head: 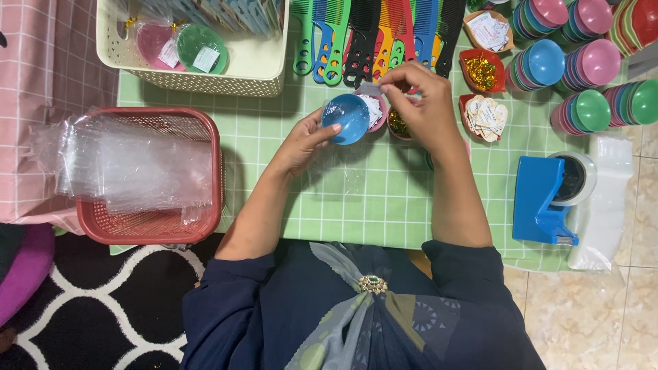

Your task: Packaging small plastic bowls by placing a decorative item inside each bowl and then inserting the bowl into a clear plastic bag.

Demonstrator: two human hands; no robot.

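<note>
Green checked surface (274, 137), crowded. Left hand (301, 140) cups a small blue bowl (346, 118) at centre, thumb on its rim. Right hand (421, 103) pinches a small card (370, 89) just above the bowl. Combs (373, 38) at 12 o'clock; red basket (147, 178) of clear bags (123, 161) at 9; blue tape dispenser (545, 199) at 3.

Dark navy top with sleeves (233, 281) pushed above the elbows; a grey-green patterned scarf (356, 315) pinned by a gold brooch (373, 283) with green stone.
</note>
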